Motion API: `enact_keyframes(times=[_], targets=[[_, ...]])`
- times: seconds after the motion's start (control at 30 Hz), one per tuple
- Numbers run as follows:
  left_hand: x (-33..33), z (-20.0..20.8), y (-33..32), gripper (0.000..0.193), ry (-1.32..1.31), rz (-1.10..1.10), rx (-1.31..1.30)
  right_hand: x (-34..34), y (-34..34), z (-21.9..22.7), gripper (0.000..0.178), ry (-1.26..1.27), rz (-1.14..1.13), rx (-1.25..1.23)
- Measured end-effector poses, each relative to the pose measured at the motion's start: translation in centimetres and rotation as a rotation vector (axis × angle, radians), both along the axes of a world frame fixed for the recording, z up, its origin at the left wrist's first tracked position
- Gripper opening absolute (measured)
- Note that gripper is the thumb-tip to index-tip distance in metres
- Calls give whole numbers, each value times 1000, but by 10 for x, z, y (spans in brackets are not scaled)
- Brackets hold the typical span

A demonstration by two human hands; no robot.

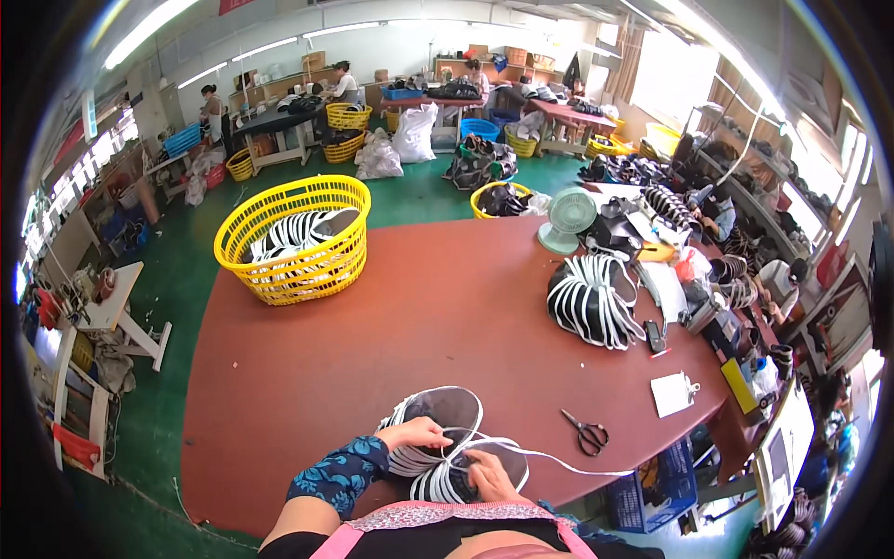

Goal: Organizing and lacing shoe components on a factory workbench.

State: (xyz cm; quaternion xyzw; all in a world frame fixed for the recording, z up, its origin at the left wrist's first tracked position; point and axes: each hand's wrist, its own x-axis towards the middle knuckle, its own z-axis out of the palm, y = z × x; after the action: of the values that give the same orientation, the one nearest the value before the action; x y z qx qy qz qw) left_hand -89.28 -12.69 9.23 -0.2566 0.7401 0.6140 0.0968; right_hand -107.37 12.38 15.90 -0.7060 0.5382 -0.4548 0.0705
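Close to me on the table lies a bundle of black-and-white striped shoe uppers (438, 405), gathered at the middle, with dark rounded ends fanning out. Over the middle of the bundle my left hand (419, 433) is closed, its fingertips pinching a white strap (559, 458). My right hand (489, 475) is beside it, fingers bent in on the same strap at the crossing. The strap's loose end trails right toward the table's edge. Scissors (587, 433) with black handles lie to the right of the bundle.
A yellow basket (293, 238) of striped uppers stands at the table's far left. Another tied bundle (596, 300), a green fan (568, 220) and a white clipboard (674, 394) are at the right. A blue crate (655, 484) sits below the edge. Several people work farther away.
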Motion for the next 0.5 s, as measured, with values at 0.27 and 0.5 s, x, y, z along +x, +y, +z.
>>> enact_keyframes(times=[0.27, 0.5], targets=[[-32, -39, 33, 37, 103, 838, 522, 58, -68, -14, 56, -1378, 383, 946], [-17, -23, 73, 46, 265, 974, 246, 0, -20, -1, 62, -1759, 227, 801]])
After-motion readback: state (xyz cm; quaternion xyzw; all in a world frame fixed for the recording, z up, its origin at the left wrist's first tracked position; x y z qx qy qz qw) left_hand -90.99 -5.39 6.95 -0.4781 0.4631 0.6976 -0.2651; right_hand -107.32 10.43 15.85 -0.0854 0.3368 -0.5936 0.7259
